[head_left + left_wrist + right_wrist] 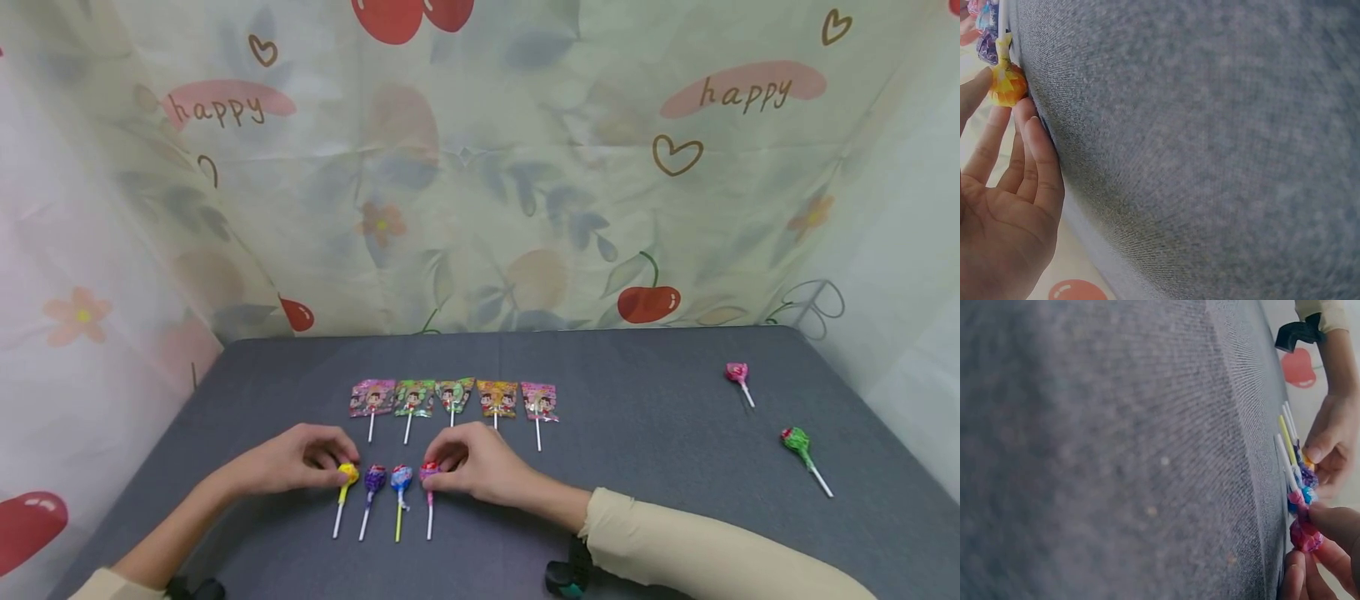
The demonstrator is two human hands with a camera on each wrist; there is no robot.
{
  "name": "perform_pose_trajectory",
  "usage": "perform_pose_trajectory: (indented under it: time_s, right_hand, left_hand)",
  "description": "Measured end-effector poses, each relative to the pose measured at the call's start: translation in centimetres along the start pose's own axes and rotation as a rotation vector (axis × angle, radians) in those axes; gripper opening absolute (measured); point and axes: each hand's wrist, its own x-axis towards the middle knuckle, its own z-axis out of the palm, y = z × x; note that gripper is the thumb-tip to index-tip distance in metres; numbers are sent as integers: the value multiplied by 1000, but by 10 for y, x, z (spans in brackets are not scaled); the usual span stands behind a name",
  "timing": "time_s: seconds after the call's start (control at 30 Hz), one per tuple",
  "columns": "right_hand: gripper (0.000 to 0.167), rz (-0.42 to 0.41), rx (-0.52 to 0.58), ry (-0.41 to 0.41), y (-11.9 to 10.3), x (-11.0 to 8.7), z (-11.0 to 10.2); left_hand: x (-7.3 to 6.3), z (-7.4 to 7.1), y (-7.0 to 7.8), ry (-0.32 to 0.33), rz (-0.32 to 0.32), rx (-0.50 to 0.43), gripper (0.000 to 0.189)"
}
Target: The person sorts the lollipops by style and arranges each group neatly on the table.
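Four wrapped ball lollipops would exceed a simple pair, so several lie in a near row, sticks toward me. My left hand (300,458) pinches the head of the yellow lollipop (348,473) at the row's left end; the left wrist view shows thumb and fingertips around its orange-yellow wrapper (1009,86). At the right end my right hand (480,462) holds the pink lollipop (430,475) by its head, thumb on the wrapper in the right wrist view. Between the hands lie a purple lollipop (374,478) and a blue lollipop (401,478) with a yellow stick.
Behind the hands, several flat-packed lollipops (415,398) form a second row on the grey table (637,417). A pink lollipop (737,372) and a green lollipop (797,442) lie apart at the right. A patterned curtain (480,192) hangs behind the table.
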Motion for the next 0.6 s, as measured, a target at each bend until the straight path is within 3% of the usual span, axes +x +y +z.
perform_pose_trajectory:
  time_s: [0.6]
  right_hand:
    - [16,28,-45,3,-3,-1,1]
  left_hand:
    - [-1,0,-2,0,11,7,21]
